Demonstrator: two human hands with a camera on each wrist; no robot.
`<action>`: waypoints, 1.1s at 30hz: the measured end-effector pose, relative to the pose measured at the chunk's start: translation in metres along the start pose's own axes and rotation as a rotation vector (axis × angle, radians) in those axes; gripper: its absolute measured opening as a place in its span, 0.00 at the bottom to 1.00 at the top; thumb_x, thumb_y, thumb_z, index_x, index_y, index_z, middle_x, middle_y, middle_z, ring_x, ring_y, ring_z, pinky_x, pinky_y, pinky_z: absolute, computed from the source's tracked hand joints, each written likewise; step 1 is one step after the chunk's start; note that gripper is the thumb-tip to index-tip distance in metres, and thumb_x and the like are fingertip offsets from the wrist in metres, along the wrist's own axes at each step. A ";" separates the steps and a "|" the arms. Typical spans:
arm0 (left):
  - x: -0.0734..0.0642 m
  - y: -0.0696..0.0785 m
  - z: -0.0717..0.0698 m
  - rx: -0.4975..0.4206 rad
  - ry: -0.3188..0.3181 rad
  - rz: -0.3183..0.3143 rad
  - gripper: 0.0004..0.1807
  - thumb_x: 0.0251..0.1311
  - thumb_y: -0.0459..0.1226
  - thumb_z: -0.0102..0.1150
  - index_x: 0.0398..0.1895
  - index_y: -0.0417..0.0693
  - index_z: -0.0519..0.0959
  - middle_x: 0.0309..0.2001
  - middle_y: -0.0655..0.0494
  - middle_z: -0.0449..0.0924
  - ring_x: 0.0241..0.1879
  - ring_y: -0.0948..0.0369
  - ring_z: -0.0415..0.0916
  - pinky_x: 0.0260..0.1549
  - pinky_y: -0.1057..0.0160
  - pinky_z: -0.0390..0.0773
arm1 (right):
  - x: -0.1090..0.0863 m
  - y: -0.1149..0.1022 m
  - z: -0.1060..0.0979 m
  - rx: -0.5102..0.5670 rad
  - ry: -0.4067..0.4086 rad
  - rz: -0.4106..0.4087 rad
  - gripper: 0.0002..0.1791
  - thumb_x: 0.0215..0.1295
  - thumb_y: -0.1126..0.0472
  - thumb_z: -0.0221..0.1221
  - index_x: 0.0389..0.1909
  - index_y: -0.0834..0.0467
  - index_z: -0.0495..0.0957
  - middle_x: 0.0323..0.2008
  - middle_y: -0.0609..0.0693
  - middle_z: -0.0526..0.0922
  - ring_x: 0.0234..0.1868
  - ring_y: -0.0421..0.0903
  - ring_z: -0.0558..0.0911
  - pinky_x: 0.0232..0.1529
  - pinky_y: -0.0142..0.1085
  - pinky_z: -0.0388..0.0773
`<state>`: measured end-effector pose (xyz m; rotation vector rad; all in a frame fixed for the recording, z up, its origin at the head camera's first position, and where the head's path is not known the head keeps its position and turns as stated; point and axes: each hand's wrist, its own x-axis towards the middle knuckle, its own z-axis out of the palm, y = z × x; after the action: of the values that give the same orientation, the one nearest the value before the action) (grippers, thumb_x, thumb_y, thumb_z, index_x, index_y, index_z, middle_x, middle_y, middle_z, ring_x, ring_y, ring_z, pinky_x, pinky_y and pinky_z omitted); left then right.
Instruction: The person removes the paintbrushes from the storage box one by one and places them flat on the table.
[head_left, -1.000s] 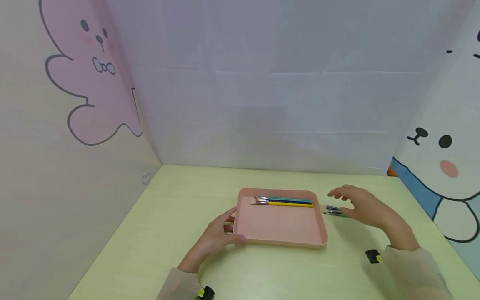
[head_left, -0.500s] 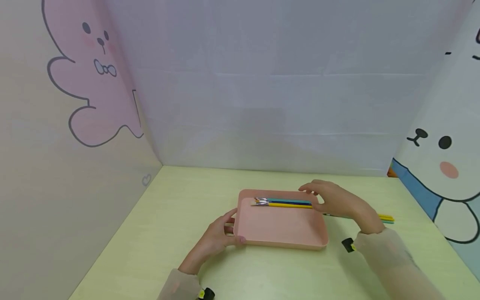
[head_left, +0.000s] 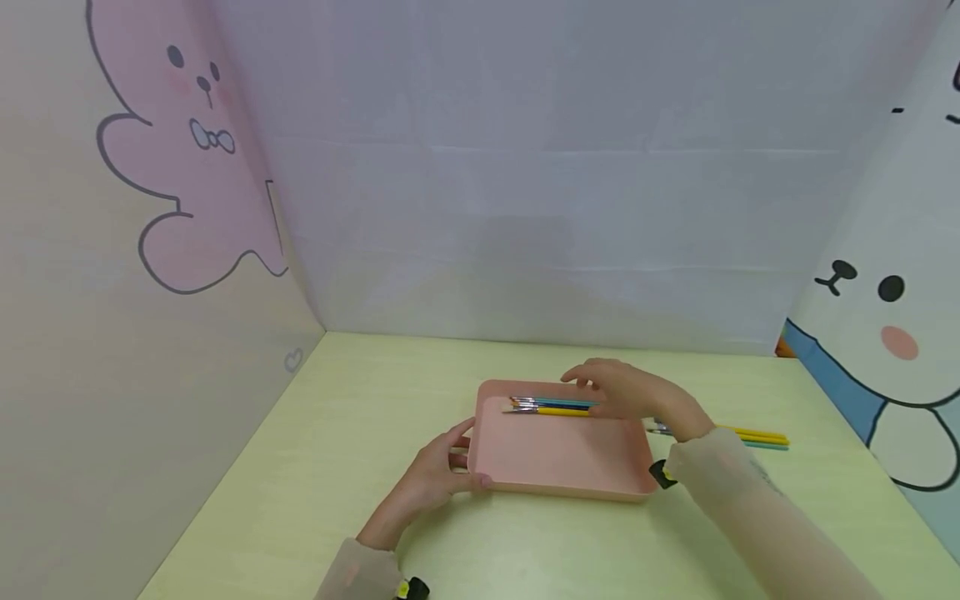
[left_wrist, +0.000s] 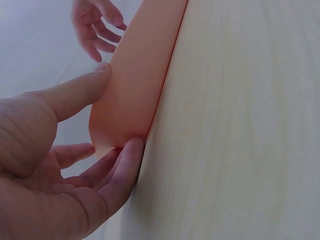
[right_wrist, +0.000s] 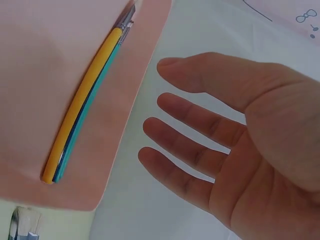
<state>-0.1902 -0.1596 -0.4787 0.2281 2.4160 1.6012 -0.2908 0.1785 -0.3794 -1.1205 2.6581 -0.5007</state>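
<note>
A pink tray [head_left: 555, 457] sits on the table with several paintbrushes [head_left: 551, 407] lying side by side near its far edge. Their handles are yellow, dark blue and teal, as the right wrist view shows. My left hand [head_left: 426, 479] holds the tray's left side at the near corner; in the left wrist view its thumb and fingers are on either side of the wall. Over the tray's far right part hovers my right hand [head_left: 630, 392], fingers loosely bent and holding nothing. In the head view it covers the ends of the brush handles.
More paintbrushes [head_left: 761, 437], yellow and teal, lie on the table [head_left: 570, 550] right of the tray, partly behind the right forearm. A white wall sheet [head_left: 525, 250] stands behind the table, with cartoon-printed sheets at both sides.
My right hand has moved left, from above the brushes on the table to over the tray, uncovering those brushes' yellow and teal handles. The left hand and tray have stayed put.
</note>
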 end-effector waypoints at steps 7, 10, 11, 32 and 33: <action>-0.002 0.003 0.000 0.003 0.007 -0.012 0.55 0.55 0.38 0.83 0.84 0.56 0.61 0.65 0.48 0.75 0.55 0.53 0.79 0.52 0.53 0.81 | 0.017 0.002 0.013 0.045 -0.047 -0.005 0.29 0.68 0.69 0.69 0.70 0.63 0.76 0.57 0.56 0.82 0.57 0.56 0.81 0.59 0.51 0.80; -0.003 0.003 0.000 -0.007 0.007 -0.012 0.55 0.55 0.38 0.83 0.84 0.55 0.61 0.66 0.48 0.75 0.55 0.53 0.79 0.52 0.53 0.81 | 0.022 0.005 0.020 0.060 -0.062 0.010 0.29 0.67 0.69 0.69 0.69 0.62 0.77 0.56 0.54 0.82 0.57 0.54 0.81 0.60 0.52 0.79; -0.004 0.003 0.001 -0.009 0.008 -0.013 0.56 0.54 0.38 0.83 0.84 0.55 0.61 0.66 0.47 0.75 0.55 0.53 0.79 0.51 0.54 0.81 | 0.023 0.006 0.022 0.059 -0.068 0.018 0.29 0.67 0.69 0.69 0.69 0.61 0.77 0.56 0.53 0.82 0.56 0.53 0.80 0.61 0.52 0.78; -0.005 0.000 0.000 -0.019 0.007 0.001 0.56 0.54 0.38 0.83 0.84 0.53 0.61 0.65 0.47 0.75 0.55 0.54 0.79 0.51 0.56 0.81 | 0.028 0.007 0.039 0.025 -0.091 0.070 0.22 0.65 0.72 0.65 0.59 0.57 0.84 0.50 0.49 0.81 0.48 0.49 0.76 0.55 0.45 0.76; -0.005 0.000 0.000 -0.017 0.007 0.002 0.56 0.54 0.38 0.83 0.84 0.53 0.61 0.65 0.48 0.75 0.55 0.54 0.79 0.51 0.56 0.81 | 0.028 0.007 0.040 0.025 -0.090 0.068 0.22 0.65 0.72 0.65 0.60 0.57 0.85 0.51 0.50 0.82 0.50 0.49 0.77 0.56 0.46 0.76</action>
<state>-0.1856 -0.1605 -0.4780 0.2224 2.4076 1.6255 -0.3020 0.1535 -0.4205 -1.0167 2.5951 -0.4580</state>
